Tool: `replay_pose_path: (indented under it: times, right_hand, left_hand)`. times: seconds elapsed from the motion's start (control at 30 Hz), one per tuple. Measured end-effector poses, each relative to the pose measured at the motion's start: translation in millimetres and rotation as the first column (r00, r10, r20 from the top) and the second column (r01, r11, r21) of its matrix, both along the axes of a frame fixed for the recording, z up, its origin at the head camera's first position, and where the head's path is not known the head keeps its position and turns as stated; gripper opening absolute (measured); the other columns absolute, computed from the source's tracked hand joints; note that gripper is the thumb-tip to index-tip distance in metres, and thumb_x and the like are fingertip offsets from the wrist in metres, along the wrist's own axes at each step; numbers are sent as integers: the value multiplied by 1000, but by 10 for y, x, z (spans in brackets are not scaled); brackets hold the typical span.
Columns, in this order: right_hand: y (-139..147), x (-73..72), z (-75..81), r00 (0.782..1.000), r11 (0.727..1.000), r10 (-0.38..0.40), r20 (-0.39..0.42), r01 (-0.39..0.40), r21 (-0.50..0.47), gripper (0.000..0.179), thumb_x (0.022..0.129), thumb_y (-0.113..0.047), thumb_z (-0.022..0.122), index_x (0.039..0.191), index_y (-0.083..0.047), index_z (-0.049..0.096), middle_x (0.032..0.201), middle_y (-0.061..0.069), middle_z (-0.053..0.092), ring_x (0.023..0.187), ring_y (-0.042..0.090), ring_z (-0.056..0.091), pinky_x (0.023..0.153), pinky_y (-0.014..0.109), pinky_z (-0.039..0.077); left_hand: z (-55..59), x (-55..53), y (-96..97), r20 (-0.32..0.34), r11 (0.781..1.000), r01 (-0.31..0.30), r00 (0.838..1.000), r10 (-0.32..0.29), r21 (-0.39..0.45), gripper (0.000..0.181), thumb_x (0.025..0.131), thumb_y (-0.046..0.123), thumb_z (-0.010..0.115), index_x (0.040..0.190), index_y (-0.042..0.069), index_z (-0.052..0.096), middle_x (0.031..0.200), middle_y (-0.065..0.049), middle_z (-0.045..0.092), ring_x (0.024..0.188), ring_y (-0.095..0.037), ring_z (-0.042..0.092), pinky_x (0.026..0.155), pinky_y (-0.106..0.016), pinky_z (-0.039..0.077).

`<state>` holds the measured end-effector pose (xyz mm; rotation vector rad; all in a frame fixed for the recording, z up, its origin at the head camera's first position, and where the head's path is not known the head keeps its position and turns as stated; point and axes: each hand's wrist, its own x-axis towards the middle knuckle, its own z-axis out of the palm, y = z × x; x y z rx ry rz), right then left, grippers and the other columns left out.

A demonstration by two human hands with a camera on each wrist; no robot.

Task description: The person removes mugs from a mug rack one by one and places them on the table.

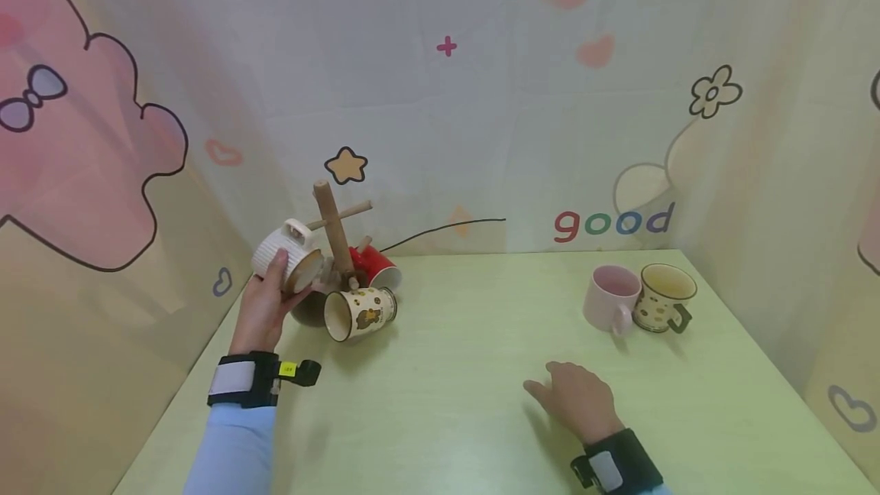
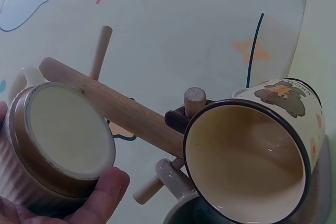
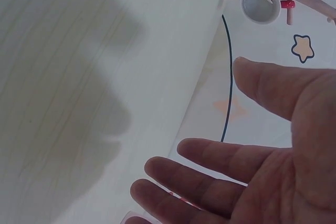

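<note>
My left hand [image 1: 263, 310] grips a white ribbed mug [image 1: 285, 254] with a brownish base, tilted beside the top of a wooden mug tree [image 1: 334, 231]. In the head view the mug's handle is up by a left-hand peg; whether the peg passes through it I cannot tell. On lower pegs hang a cream bear-print mug [image 2: 247, 161], a red mug [image 1: 378, 266] and a dark mug [image 1: 311, 309], partly hidden behind my hand. Over the table at the right, my right hand [image 1: 580, 401] holds nothing, its fingers extended in the right wrist view.
A pink mug [image 1: 608, 300] and a cream patterned mug [image 1: 661, 298] stand upright side by side at the table's back right. Behind the pale table [image 1: 467, 342] hangs a printed cloth [image 1: 412, 113], with more cloth along both sides.
</note>
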<state>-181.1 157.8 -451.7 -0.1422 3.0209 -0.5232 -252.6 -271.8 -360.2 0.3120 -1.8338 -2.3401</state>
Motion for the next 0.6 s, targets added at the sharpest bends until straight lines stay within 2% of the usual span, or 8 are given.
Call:
replay_pose_path:
  times: [0.23,0.6]
  right_hand:
    - [4,-12,-9,1000,1000,1,0,-1,1,53,94,-42,62,119,5,66,115,25,66,110,45,61,84,58,51]
    - [-7,-33,1,1000,1000,-6,13,6,3,53,94,-41,62,120,5,65,116,25,66,110,44,61,86,58,51]
  left_hand:
    - [-11,131,-22,-9,999,-50,999,50,-7,74,94,53,56,150,16,25,138,-6,36,129,-26,41,101,-34,46]
    - [-28,363,95,-35,998,-54,998,53,-31,66,98,46,55,150,16,28,140,-7,38,126,-24,44,98,-32,49]
